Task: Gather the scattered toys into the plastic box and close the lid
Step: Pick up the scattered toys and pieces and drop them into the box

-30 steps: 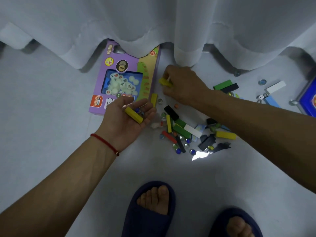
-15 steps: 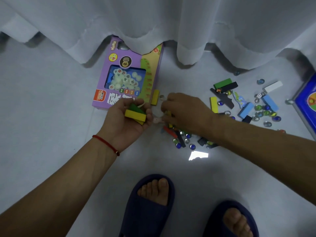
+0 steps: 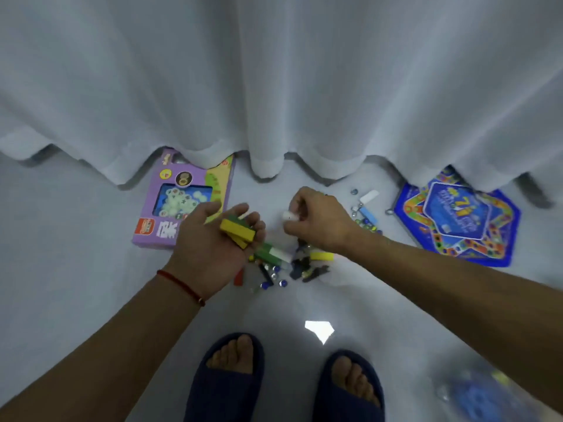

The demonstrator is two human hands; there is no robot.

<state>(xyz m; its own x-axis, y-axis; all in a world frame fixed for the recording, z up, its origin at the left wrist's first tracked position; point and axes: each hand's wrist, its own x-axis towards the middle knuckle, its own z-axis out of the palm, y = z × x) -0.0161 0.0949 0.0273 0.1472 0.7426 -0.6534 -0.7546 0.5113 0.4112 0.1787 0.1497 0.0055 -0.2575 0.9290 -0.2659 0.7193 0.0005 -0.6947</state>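
**Hands lift, pile still on the floor**

Beside the purple game box (image 3: 182, 205), the left hand (image 3: 213, 248) still cups yellow and green blocks (image 3: 237, 228). The right hand (image 3: 316, 220) has risen, pinching a small white piece (image 3: 288, 215). The plastic box isn't clearly visible.

Floor (image 3: 91, 284): smooth, glossy, pale; bright light reflection at 6 o'clock. Curtain (image 3: 274, 86): white cloth, matt, soft folds, across 12 o'clock. Purple game box (image 3: 170, 190): printed cardboard, slight sheen, clear window. Yellow block (image 3: 237, 229) in left hand (image 3: 210, 251): smooth, matt painted look. Marbles (image 3: 274, 277): glassy, shiny. Blue game board (image 3: 457, 217) at 3 o'clock: glossy printed surface. Slippers (image 3: 225, 388): dark, matt, foam-like. Wrist cord (image 3: 179, 283): red thread.
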